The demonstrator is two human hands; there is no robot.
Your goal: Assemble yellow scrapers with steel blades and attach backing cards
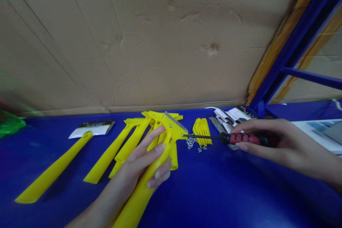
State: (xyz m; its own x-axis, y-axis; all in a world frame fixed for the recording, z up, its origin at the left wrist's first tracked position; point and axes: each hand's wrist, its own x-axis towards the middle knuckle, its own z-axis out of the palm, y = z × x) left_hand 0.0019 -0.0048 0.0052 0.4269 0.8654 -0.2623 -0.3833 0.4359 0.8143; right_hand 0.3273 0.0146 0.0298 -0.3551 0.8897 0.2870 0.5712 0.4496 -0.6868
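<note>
My left hand (145, 162) is wrapped round the yellow handle of a scraper (157, 162), which points up and away from me with a metal blade at its head. Two small screws show on the head. My right hand (283, 144) grips a screwdriver (243, 138) by its red and black handle. The thin shaft lies level, and its tip meets the lower right screw on the scraper head. Behind the left hand lies a pile of yellow scraper handles (130, 135). Loose screws and nuts (190, 141) lie just beyond the screwdriver shaft.
Small yellow plates (202, 130) stand in a row near the back. White and black packets (227, 118) lie behind the right hand. At left is a yellow scraper with a packaged head (58, 164). Cardboard (171, 50) backs the blue table (208, 192); a blue frame (288, 48) rises at right.
</note>
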